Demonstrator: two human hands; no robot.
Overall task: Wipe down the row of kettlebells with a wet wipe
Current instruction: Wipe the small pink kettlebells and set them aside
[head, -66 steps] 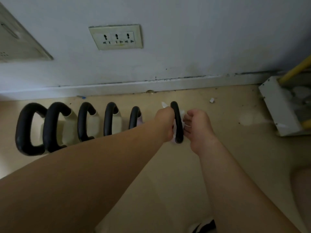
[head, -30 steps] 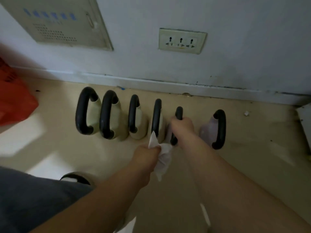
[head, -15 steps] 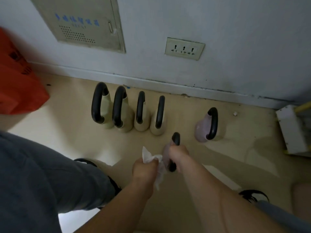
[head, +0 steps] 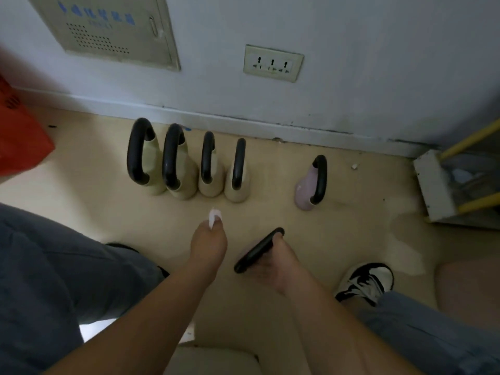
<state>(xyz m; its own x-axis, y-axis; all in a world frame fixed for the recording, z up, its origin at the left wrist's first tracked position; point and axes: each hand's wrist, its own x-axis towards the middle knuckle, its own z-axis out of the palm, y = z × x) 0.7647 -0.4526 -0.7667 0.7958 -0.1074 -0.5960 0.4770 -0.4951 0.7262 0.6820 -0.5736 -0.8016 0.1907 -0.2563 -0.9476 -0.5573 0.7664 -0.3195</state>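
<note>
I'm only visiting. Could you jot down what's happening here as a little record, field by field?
Place: beige floor beside a wall with a wall socket
Wipe: white wet wipe, pinched in the left hand
In hand: held kettlebell, gripped by its black handle in the right hand, away from the row; its body is hidden
Row: four cream kettlebells close together, a gap, then a lilac kettlebell
Contact: wipe touches no kettlebell

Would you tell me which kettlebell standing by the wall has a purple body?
The kettlebell at the far right, standing alone; the four cream kettlebells to its left are packed together.
</note>
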